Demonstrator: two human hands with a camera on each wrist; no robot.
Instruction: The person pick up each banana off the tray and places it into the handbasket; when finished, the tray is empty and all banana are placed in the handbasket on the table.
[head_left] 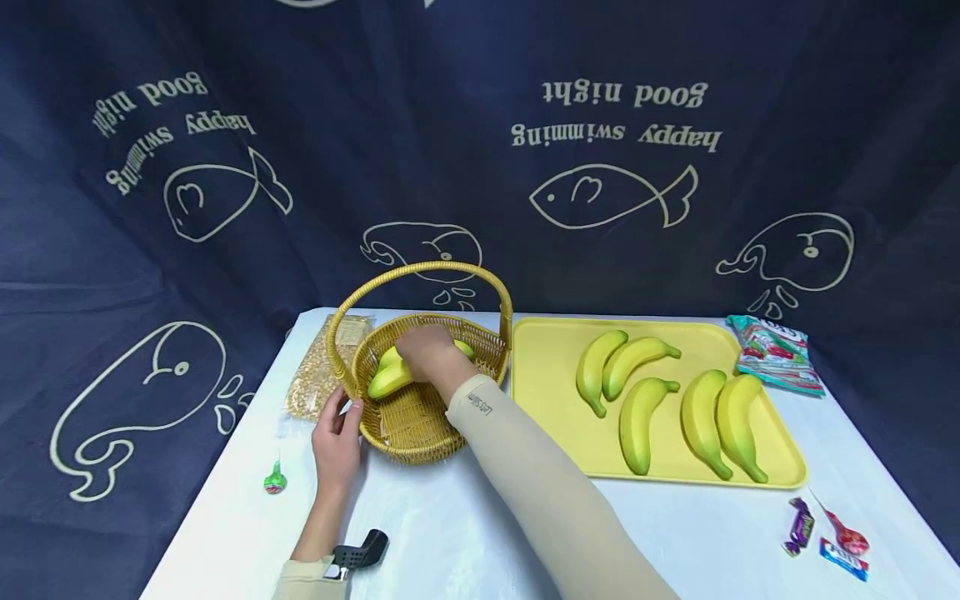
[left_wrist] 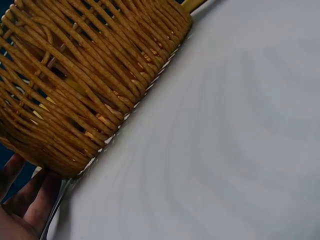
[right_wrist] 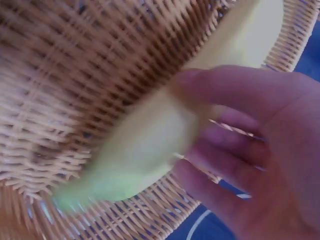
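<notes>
A woven wicker basket (head_left: pixel 416 437) with a tall arched handle stands on the white table, with bananas (head_left: pixel 389 381) inside it. My right hand (head_left: pixel 431 346) reaches down into the basket over them. In the right wrist view, the thumb and fingers of this hand pinch a banana (right_wrist: pixel 145 135) by its middle, close against the wicker wall; the picture is blurred. At the basket's left side rests my left hand (head_left: pixel 337 442), thumb and fingertips touching the outside near the handle's foot. Its fingers (left_wrist: pixel 42 205) show beside the wicker in the left wrist view.
Right of the basket lies a yellow tray (head_left: pixel 547 400) with several bananas (head_left: pixel 641 425). A candy bag (head_left: pixel 776 354) overlaps its far right corner. Wrapped sweets (head_left: pixel 801 527) and a red lollipop (head_left: pixel 851 539) lie front right. On the left are a grain bag (head_left: pixel 311 383) and a green lollipop (head_left: pixel 275 481).
</notes>
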